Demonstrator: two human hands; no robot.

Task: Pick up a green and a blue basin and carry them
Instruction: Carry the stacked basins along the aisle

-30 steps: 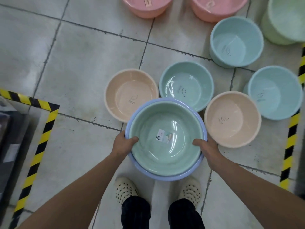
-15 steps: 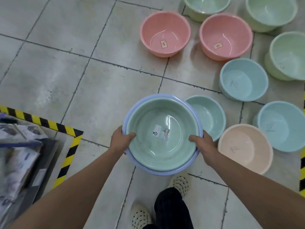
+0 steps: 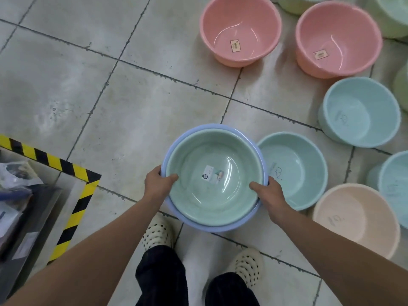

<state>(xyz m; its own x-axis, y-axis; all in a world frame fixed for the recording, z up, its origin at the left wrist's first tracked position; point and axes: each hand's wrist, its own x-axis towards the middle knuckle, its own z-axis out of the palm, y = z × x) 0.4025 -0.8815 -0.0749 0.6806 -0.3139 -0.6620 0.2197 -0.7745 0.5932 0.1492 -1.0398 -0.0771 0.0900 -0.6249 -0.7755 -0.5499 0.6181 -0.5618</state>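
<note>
green basin (image 3: 212, 184) in blue basin (image 3: 220, 226); yellow-black striped tape (image 3: 75, 208).

Arms (image 3: 92, 257): recorded bare up to frame edge | left hand (image 3: 157, 184), right hand (image 3: 268, 195): bare | trousers (image 3: 162, 277): black, loose legs noted | clogs (image 3: 157, 234): cream, rounded toes, pierced with rows of dark round holes

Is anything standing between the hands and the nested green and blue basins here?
Nothing visible does. The left hand and right hand grip opposite sides of the rims, thumbs inside the green basin, which sits nested in the blue basin.
</note>
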